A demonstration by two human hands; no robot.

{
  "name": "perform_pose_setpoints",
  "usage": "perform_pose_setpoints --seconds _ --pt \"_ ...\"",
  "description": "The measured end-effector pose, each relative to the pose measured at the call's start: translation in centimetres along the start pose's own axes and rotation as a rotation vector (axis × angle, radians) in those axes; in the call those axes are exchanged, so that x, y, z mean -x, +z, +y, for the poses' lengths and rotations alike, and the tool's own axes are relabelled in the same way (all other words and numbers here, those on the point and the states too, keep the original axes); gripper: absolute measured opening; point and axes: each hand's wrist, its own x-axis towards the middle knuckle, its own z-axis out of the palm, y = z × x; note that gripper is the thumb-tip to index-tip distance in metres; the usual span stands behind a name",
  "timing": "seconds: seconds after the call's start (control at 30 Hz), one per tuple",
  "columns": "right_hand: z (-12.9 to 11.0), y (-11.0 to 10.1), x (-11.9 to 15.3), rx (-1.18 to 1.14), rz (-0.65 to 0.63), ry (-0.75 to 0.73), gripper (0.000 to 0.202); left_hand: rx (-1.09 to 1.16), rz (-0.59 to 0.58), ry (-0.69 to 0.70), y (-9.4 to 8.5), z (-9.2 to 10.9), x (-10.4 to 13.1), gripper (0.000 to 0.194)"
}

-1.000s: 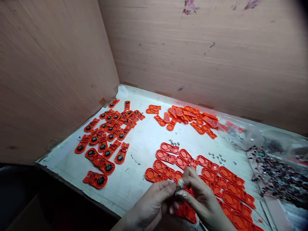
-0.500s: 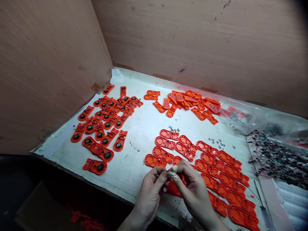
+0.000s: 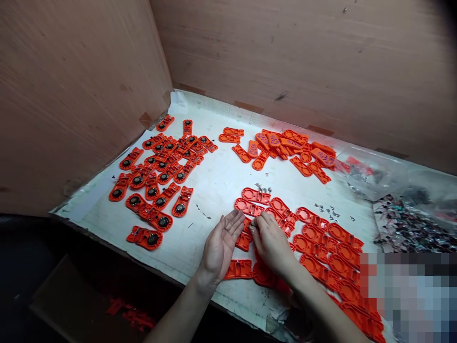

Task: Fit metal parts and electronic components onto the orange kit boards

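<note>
My left hand (image 3: 220, 247) is open, palm up, with its fingers stretched out beside the orange plastic shells. Just to its right, my right hand (image 3: 272, 242) reaches over the shells with thumb and fingertips pinched together. Whatever is in that pinch is too small to make out. Partly covered shells lie under and around both hands. An orange shell (image 3: 238, 269) rests near the front edge, below the left palm. Rows of open orange shells (image 3: 317, 269) with round recesses spread to the right of my right hand.
Shells fitted with black round speakers (image 3: 153, 214) are grouped on the left. A pile of loose orange shells (image 3: 278, 143) sits at the back. Small metal pieces (image 3: 326, 212) are scattered on the table. Wired parts (image 3: 410, 226) and clear plastic bags (image 3: 374, 171) lie right. Wooden panels (image 3: 285, 62) border the table.
My hands were together near the front edge with fingers closed. Now they are apart: the left has opened flat, and the right has moved forward over the shells. The view has shifted slightly.
</note>
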Motion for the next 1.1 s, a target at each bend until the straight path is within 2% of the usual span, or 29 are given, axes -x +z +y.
perform_pose_setpoints --seconds 0.23,0.4,0.6,0.67,0.77,0.93,1.0,1.1 --pt "0.0 -0.9 -0.2 0.061 -0.078 -0.052 0.015 -0.005 0.006 0.004 0.0 0.0 0.1 0.039" --pt "-0.5 -1.7 -1.0 0.265 -0.162 -0.126 0.014 -0.009 0.01 0.004 -0.1 -0.2 0.1 0.039" --pt "-2.6 -2.2 -2.1 0.491 -0.226 -0.165 0.015 0.008 0.004 0.005 -0.3 -0.5 0.0 0.04" --pt "-3.1 -1.8 -1.9 0.516 -0.181 -0.16 0.016 0.008 0.012 0.007 -0.4 -0.6 -0.1 0.04" --pt "-3.2 -0.7 -0.9 0.504 -0.027 -0.129 0.017 0.012 0.002 0.008 -0.5 -0.7 -0.1 0.04" --pt "-1.8 1.2 0.8 0.271 0.186 -0.097 0.024 0.021 -0.024 0.01 -0.7 -0.7 -0.1 0.04" --pt "-1.2 1.1 1.2 0.146 0.208 -0.103 0.023 0.019 -0.023 0.014 -0.7 -0.7 -0.1 0.04" --pt "-0.5 0.1 1.3 -0.059 0.153 -0.105 0.014 0.009 -0.017 0.019 -0.7 -0.7 0.0 0.039"
